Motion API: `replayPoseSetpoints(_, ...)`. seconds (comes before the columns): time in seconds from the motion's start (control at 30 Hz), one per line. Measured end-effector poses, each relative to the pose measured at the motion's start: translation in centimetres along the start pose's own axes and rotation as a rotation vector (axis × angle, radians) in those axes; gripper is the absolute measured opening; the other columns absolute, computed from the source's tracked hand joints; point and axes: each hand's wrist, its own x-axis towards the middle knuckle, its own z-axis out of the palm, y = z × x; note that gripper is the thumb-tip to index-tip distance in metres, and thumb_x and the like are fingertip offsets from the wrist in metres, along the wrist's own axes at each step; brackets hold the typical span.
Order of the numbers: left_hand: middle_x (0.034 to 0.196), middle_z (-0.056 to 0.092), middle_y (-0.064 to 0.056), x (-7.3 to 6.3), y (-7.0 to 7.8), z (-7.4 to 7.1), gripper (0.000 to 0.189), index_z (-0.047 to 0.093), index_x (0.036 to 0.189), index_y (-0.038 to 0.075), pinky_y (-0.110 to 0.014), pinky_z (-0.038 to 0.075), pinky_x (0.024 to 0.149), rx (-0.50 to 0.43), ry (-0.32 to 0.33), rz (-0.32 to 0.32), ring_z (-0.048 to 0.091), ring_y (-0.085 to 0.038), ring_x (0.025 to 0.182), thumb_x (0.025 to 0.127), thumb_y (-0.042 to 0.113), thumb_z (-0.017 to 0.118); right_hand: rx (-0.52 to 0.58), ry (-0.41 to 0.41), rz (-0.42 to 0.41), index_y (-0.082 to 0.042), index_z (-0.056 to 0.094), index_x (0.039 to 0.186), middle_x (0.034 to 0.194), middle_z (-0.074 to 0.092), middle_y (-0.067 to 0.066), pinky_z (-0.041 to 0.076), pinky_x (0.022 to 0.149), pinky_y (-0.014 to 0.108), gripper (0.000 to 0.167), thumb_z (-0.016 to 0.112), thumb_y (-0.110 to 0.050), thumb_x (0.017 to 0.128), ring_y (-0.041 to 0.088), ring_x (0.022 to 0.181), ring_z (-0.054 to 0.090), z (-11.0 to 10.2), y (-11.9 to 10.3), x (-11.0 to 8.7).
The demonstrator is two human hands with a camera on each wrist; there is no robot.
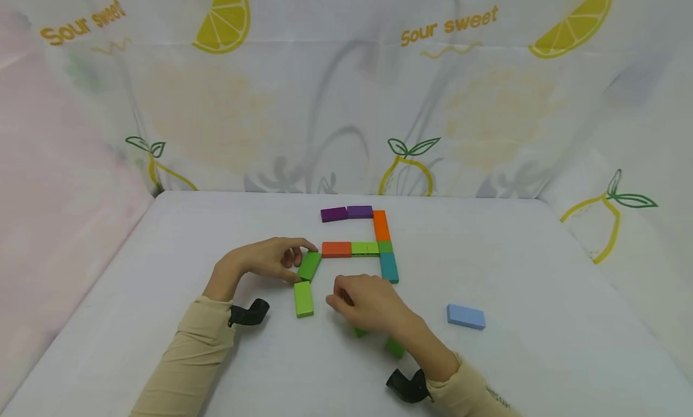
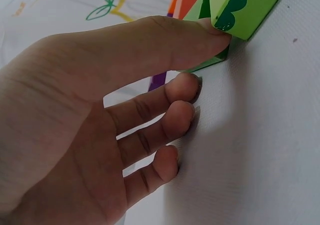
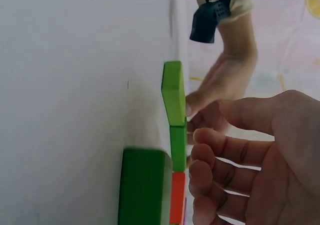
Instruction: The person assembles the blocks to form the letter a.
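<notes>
My left hand (image 1: 269, 259) pinches a slanted green block (image 1: 310, 266) between thumb and index finger. In the left wrist view, its other fingers curl loosely above the white cloth, and the thumb tip lies beside the light green block (image 2: 245, 10). That light green block (image 1: 304, 299) meets the near end of the green one; a red-orange block (image 1: 336, 250) is by its far end. My right hand (image 1: 368, 301) hovers to the right with loosely curled fingers, holding nothing. Two green blocks (image 1: 395, 348) are partly hidden beneath it; one dark green block (image 3: 142, 185) shows in the right wrist view.
A lime block (image 1: 365, 248) continues the row to a small green one (image 1: 385, 247), between an orange block (image 1: 381, 225) and a teal block (image 1: 388, 268). Purple (image 1: 333, 215) and violet (image 1: 360, 212) blocks lie behind. A blue block (image 1: 465, 316) sits apart at right.
</notes>
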Motion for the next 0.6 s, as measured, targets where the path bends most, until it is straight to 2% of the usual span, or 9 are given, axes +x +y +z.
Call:
replayPoseSetpoints(0.4,0.09,0.056,0.0,0.0,0.0,-0.4,0.054,0.051,0.129,0.02,-0.026,0.042,0.074,0.017,0.009,0.011,0.05,-0.014,0.082,0.08,0.019,0.073,-0.11,-0.079,0.122,-0.018,0.052,0.078,0.06,0.048,-0.008,0.036,0.049,0.024,0.033,0.055,-0.048,0.09,0.009,0.054,0.046,2.1,-2.6,2.2)
replayPoseSetpoints(0.6,0.089,0.056,-0.002,0.0,0.0,-0.3,0.053,0.051,0.128,0.018,-0.025,0.041,0.072,0.004,0.001,0.03,0.05,-0.014,0.079,0.079,0.02,0.074,-0.243,-0.084,0.174,-0.011,0.059,0.094,0.065,0.053,-0.001,0.04,0.049,0.029,0.052,0.05,-0.062,0.087,0.015,0.057,0.05,3.0,-3.8,2.8)
